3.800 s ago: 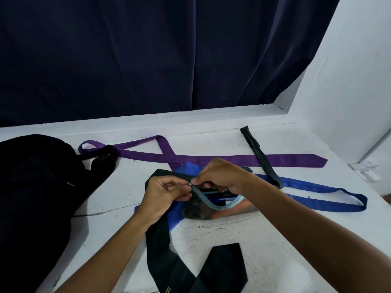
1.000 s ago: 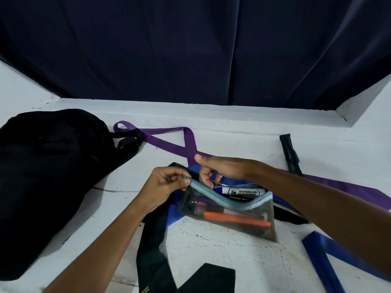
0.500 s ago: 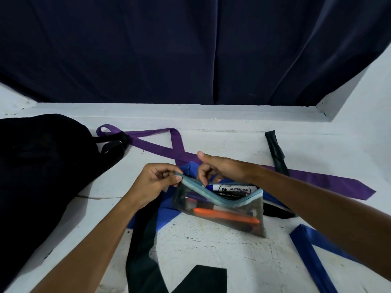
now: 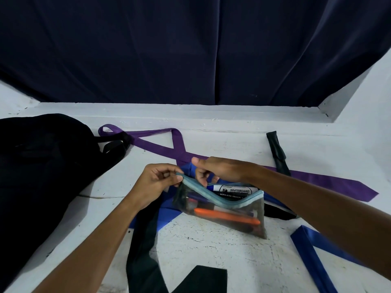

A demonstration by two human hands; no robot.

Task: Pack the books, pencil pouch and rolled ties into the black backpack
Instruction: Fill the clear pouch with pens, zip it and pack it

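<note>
Pencil pouch (image 4: 222, 210) is held mid-counter, long axis approx. left-right, zip edge up. Its left end is pinched by left hand (image 4: 156, 182); zip is pinched w/ right hand (image 4: 220, 171) just beside. Black backpack (image 4: 42, 166) is seen at counter's left edge, nearer left hand.

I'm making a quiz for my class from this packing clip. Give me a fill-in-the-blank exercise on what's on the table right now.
1. The left hand pinches the zip end of the pencil ____.
2. The pen lying low inside the pencil pouch is ____.
3. The marker at its opening is labelled ____.
4. The black backpack lies on the ____ side of the table.

Missing words: pouch; orange; WHITEBOARD; left
</note>
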